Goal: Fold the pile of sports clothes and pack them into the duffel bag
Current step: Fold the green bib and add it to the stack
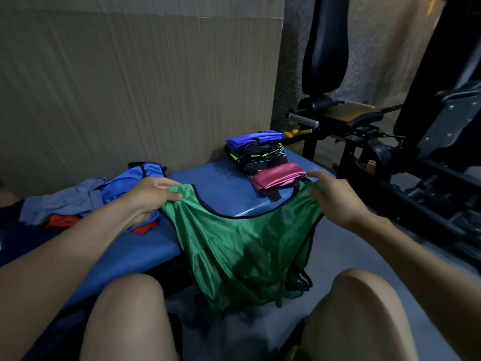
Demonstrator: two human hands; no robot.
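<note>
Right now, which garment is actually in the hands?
The green mesh bib: left hand and right hand grip its shoulder straps, body hanging off the blue bench. The other clothes lie on the bench, untouched.

Unfolded pile (pixel 65 201) partly behind left forearm; both forearms cropped

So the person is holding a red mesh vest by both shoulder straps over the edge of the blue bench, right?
Not quite: the mesh vest is green, not red. The head view shows the left hand and right hand holding it by both shoulder straps over the edge of the blue bench.
</note>
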